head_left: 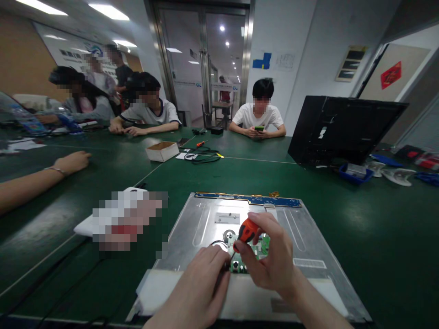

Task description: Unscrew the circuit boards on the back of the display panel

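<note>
My right hand (pixel 274 256) is closed around the orange-and-black handle of a screwdriver (pixel 247 230), tilted with its thin shaft pointing down and to the left. The shaft's tip comes down at the left edge of a green circuit board (pixel 265 244), beside my left fingers. My left hand (pixel 202 278) rests at that edge with its fingers pressed together; what they pinch, if anything, is hidden. A dark cable curves just behind those fingers. The board sits on the metal back of a flat display panel (pixel 181 235), which has a narrow blue circuit strip (pixel 226 197) along its far edge.
Green table (pixel 370 237). At left lie a white object, partly blurred out (pixel 85 226), and another person's forearm (pixel 34 183). Farther back are a small open box (pixel 163 151), cables (pixel 206 157), an orange-handled tool (pixel 200 143), a black monitor (pixel 350 130) and a blue tray (pixel 356 176). People sit opposite.
</note>
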`<action>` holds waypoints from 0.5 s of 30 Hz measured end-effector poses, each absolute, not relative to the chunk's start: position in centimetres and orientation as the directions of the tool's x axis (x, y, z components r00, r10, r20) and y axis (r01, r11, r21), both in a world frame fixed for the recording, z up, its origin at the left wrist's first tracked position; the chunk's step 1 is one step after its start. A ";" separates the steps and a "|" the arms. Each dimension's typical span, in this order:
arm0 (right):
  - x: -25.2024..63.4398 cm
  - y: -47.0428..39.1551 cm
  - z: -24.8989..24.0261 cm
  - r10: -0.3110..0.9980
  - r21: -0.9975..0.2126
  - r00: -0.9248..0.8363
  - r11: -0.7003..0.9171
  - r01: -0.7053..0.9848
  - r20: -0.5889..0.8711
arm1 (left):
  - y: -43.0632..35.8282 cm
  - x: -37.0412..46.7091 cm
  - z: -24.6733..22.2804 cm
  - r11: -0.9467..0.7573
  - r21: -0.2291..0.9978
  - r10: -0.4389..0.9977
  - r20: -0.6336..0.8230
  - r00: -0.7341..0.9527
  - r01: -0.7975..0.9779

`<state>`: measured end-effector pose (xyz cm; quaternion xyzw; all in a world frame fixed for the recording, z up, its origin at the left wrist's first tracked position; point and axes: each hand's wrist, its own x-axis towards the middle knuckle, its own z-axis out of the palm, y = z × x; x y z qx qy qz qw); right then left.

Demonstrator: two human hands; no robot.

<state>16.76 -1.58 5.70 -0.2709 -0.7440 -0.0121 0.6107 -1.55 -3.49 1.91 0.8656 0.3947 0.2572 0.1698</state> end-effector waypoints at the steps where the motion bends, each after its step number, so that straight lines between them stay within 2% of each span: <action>1: 16.8 -1.6 5.7 0.384 -0.308 -0.099 0.848 0.431 0.918 | -3.5 -1.5 1.9 -0.628 0.498 0.772 0.307 0.556 0.597; 10: 18.5 -0.9 6.2 0.398 -0.358 0.019 0.801 0.479 0.917 | -3.7 -1.6 2.0 -0.632 0.505 0.768 0.313 0.558 0.587; 12: 19.7 -0.6 7.0 0.436 -0.418 0.090 0.756 0.503 0.896 | -3.6 -1.7 2.0 -0.636 0.508 0.768 0.339 0.544 0.581; 15: 22.0 -0.6 8.5 0.552 -0.570 0.207 0.641 0.514 0.808 | -3.3 -1.9 2.0 -0.634 0.521 0.772 0.386 0.504 0.572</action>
